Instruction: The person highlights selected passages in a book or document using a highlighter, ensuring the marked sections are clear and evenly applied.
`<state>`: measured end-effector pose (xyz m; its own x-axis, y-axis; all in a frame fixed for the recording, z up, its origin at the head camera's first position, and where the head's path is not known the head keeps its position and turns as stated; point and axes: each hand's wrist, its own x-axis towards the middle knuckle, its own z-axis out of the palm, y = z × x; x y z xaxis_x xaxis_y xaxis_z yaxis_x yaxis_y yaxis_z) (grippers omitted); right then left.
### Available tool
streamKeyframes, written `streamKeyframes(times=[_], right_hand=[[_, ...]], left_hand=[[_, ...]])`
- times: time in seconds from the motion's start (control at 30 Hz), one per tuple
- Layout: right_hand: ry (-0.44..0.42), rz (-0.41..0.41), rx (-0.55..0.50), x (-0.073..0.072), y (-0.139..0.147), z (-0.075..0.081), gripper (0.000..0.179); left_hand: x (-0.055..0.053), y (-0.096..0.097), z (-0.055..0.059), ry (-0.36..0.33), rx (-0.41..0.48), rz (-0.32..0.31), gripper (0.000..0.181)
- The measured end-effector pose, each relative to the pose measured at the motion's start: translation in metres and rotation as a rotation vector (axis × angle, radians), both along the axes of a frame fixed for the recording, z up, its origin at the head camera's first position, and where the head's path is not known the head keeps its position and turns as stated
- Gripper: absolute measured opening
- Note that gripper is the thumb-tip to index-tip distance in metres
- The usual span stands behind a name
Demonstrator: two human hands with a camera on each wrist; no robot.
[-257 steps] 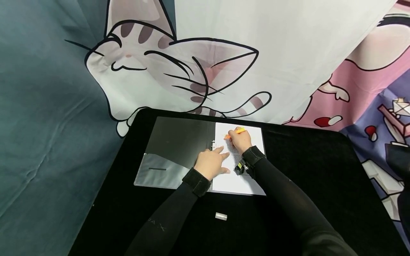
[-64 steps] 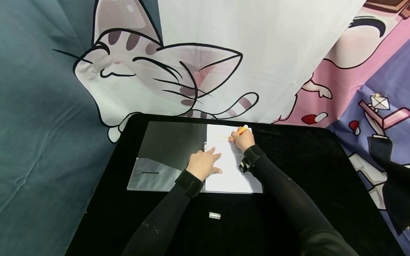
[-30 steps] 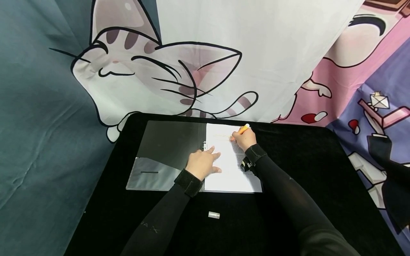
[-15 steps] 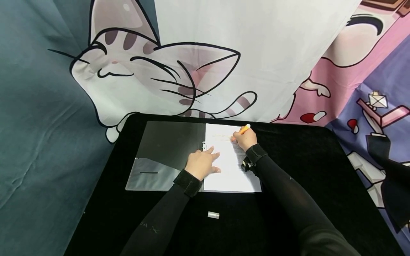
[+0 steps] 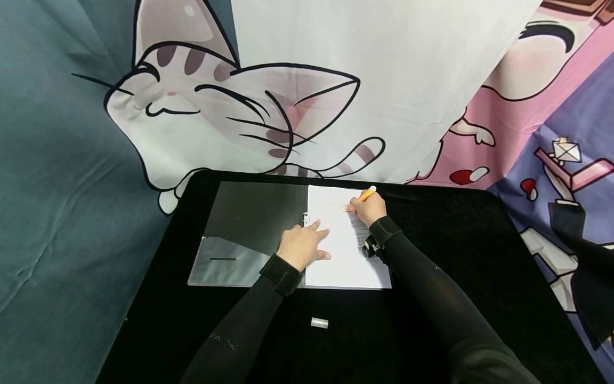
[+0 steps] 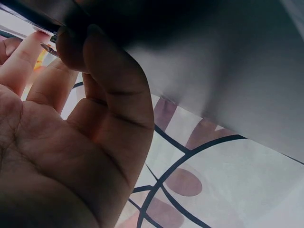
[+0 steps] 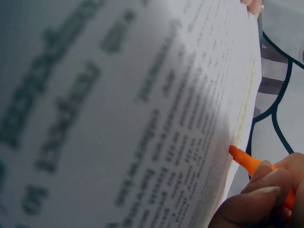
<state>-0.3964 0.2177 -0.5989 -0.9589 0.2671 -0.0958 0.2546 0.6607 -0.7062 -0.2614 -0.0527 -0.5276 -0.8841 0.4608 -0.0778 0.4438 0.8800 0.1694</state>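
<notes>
- A black-covered table [image 5: 455, 256] spreads beneath a gray folder [image 5: 264, 210] laid out flat, its left half dark and glossy with a paler slanted pocket [image 5: 235, 264] at the near end.
- White printed paper [image 5: 345, 269] covers the folder's right half, rows of dark text marked near the far end by thin yellow-orange strokes.
- A left hand [image 5: 298, 246], fingers and thumb spread apart, rests across the folder's spine and onto the page, gripping nothing.
- A right hand [image 5: 370, 208] at the folder's far right pinches an orange highlighter [image 7: 247, 161] between thumb and fingers, its chisel tip at the printed lines in the right wrist view; in the head view, the barrel's back end shows white.
- A short, pale cylinder [image 5: 319, 322] lies on its side, just beyond the folder's near edge.
- A metal clip [image 5: 305, 218] at the folder's spine is too small to make out fully. The right hand and sleeve cover part of the page; nearby words blur in the right wrist view, and shadow darkens the left fingers in theirs.
</notes>
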Motion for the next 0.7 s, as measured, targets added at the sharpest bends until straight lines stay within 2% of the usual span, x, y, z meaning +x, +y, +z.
streamKeyframes(times=[0.37, 0.6, 0.7], right_hand=[[0.037, 0.019, 0.037, -0.001, 0.004, -0.003, 0.028], [0.012, 0.032, -0.006, -0.006, 0.011, -0.009, 0.027], [0.028, 0.039, -0.001, -0.005, 0.012, -0.009, 0.028]], left_hand=[[-0.001, 0.0, -0.001, 0.001, -0.001, -0.008, 0.077], [-0.001, 0.0, -0.001, 0.0, 0.005, -0.004, 0.077], [0.0, 0.0, -0.001, -0.002, 0.007, -0.003, 0.077]])
